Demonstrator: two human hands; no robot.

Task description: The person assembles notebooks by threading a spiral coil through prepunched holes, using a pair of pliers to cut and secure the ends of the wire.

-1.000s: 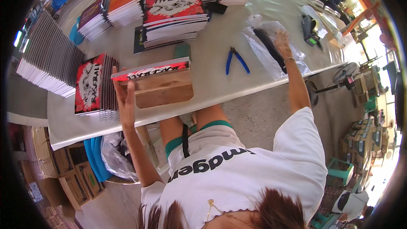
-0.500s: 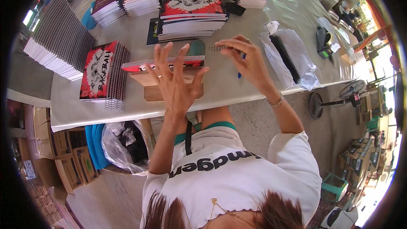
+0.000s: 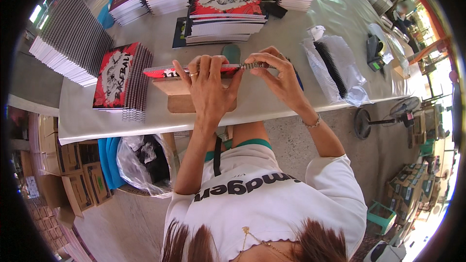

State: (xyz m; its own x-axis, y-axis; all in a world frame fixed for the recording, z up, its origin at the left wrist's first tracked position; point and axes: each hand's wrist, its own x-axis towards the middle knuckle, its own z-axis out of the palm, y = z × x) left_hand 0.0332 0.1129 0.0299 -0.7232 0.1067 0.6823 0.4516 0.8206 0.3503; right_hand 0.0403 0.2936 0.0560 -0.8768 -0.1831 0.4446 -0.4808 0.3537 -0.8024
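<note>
A red-covered book [image 3: 162, 73] stands on its edge against a wooden stand [image 3: 182, 104] near the table's front edge. My left hand [image 3: 209, 87] is closed over the book's upper edge, pressing it against the stand. Between the thumb and fingers of my right hand [image 3: 281, 73] is a dark spiral binding coil [image 3: 246, 66]. The coil's left end meets the book's right upper corner; whether it has entered the holes cannot be made out. Behind the book lies a rounded green object [image 3: 232, 53], partly hidden. Something blue [image 3: 300, 81] shows beside my right hand.
Left of the stand are red spiral-bound books [image 3: 114, 77] and a tall coil-bound stack [image 3: 73, 34]. A pile of unbound red books [image 3: 225, 4] stands behind. More coils [image 3: 331, 70] lie on plastic wrapping [image 3: 315, 65] at right, with a tape dispenser [image 3: 374, 51] beyond.
My left hand has come down from spread fingers and closed on the book. My right hand has brought the coil against the book's right end. The view has shifted slightly.
</note>
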